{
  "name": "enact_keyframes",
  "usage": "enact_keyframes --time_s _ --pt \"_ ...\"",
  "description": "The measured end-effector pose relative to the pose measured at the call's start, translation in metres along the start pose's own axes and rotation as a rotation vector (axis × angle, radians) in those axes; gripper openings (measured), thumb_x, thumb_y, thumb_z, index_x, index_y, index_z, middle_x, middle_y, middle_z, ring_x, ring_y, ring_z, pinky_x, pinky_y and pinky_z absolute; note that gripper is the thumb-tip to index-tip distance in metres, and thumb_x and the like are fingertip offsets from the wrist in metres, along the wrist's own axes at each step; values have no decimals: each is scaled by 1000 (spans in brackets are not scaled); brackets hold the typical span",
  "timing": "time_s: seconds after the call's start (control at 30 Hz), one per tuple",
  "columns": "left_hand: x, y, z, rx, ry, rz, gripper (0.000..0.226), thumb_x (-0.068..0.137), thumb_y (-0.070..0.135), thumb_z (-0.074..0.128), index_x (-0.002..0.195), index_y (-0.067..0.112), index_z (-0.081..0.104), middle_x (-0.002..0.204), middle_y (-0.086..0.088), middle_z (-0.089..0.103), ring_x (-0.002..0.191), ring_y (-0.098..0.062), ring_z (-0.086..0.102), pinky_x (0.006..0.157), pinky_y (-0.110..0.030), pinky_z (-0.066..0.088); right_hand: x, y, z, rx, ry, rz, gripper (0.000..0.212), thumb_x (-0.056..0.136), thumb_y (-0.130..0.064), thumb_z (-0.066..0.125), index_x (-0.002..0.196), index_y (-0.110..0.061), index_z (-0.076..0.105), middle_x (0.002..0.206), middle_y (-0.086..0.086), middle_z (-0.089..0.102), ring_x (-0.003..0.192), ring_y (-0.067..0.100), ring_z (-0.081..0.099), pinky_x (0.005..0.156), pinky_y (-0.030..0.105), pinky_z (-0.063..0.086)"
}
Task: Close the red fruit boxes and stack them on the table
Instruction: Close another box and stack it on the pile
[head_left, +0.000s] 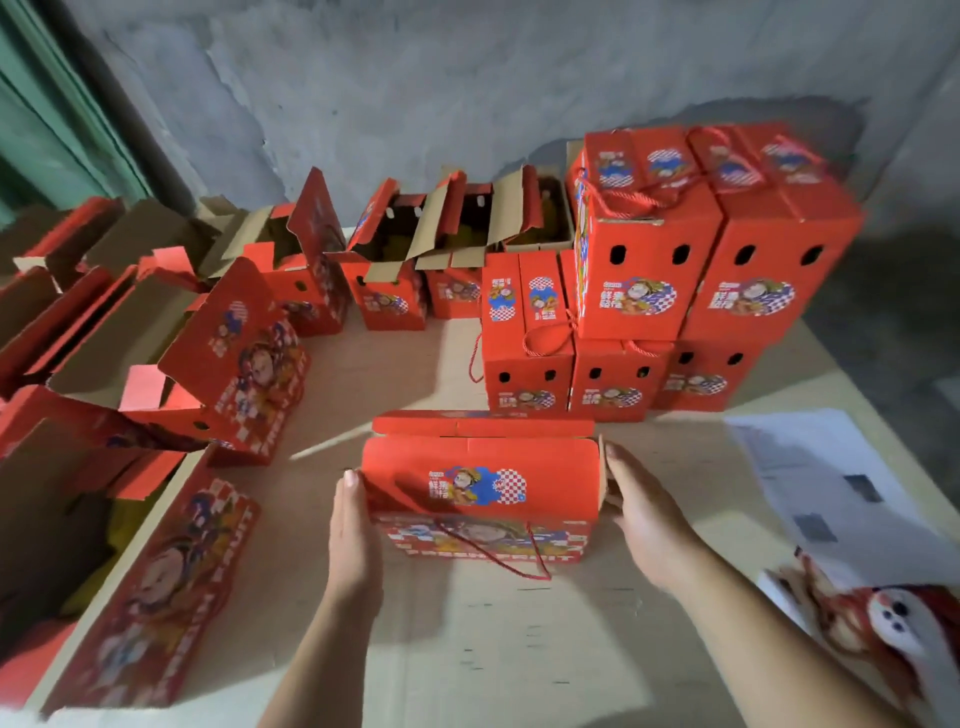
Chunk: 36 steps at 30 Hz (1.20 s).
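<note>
Pressing flat on each end, the left hand (353, 530) and right hand (647, 519) squeeze the red box (480, 491) near the table (467, 649) edge. Push evenly so flaps tuck straight.

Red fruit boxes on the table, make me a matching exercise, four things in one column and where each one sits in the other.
Things:
1. box between the hands
2. stacked closed boxes
3. open boxes
4. printed paper

Places:
A. far row by the wall
B. near middle
C. far right, two layers
D. near right, lying flat

Pairs: 1-B, 2-C, 3-A, 4-D
</note>
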<state>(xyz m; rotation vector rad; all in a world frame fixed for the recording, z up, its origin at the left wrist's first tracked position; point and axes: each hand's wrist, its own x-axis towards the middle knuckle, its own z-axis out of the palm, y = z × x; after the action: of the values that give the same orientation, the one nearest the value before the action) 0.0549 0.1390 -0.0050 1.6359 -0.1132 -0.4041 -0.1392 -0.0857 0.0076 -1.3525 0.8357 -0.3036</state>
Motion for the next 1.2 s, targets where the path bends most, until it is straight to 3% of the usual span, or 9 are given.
enact_keyframes --time_s 0.27,0.4,0.5,0.57,0.67,0.83,0.97,1.1,1.2 --pt "-51 -22 -23 -143 -254 -170 54 112 32 30 128 -12 56 133 -5 67 134 -26 58 123 -50 29 7 10 -42 -198 31 -17 65 91 -82 32 86 -27 66 102 4 66 91 6 63 79 36 47" --pt "-56 3 -22 168 -538 -156 37 87 38 51 119 38 70 141 -4 47 140 -14 37 120 -40 30 13 10 -48 -638 15 -136 32 100 -55 52 108 -26 62 111 5 40 114 25 52 100 43 48" --pt "-35 20 -22 383 -669 -246 76 67 45 63 136 72 45 135 10 28 129 -8 33 113 -31 26 11 12 -43 -879 -129 -67 74 98 -48 62 155 -47 14 127 -5 20 123 20 27 109 45 32" --pt "-19 17 -14 614 -673 -208 74 70 49 65 138 71 43 130 5 26 128 -15 31 113 -28 28 7 17 -35 -874 -159 -88 88 98 -46 63 153 -61 -5 143 -16 7 137 24 23 117 47 30" --pt "-7 -6 4 903 -460 24 51 95 54 61 144 42 50 116 -3 33 125 -32 39 112 -35 36 6 24 -32 -827 -148 -200 79 102 -37 60 152 -63 4 153 -32 -2 149 26 26 114 41 36" --pt "-10 -32 10 718 -289 129 59 91 61 47 142 31 51 112 -4 38 118 -26 35 111 -46 37 1 35 -32 -636 -33 -299 61 107 -30 51 154 -56 22 156 -21 26 144 9 33 108 27 33" --pt "-17 -36 5 436 -217 143 73 93 42 55 156 17 29 136 -3 37 131 -23 37 117 -56 36 -23 44 -26 -434 36 -279 59 108 -22 52 138 -71 37 141 -44 42 134 -13 40 100 4 33" --pt "-7 -25 2 700 -260 568 71 99 31 57 162 27 24 163 1 31 144 -23 30 120 -42 25 -51 54 -15 -105 211 -168 52 99 -56 51 149 -52 36 139 -36 54 129 -11 51 94 10 45" --pt "2 -17 1 780 -372 706 56 95 48 52 150 36 48 161 12 38 144 -19 32 120 -35 22 -56 61 -16 -120 291 -163 53 104 -61 42 154 -48 31 147 -40 39 138 -14 38 109 17 29"
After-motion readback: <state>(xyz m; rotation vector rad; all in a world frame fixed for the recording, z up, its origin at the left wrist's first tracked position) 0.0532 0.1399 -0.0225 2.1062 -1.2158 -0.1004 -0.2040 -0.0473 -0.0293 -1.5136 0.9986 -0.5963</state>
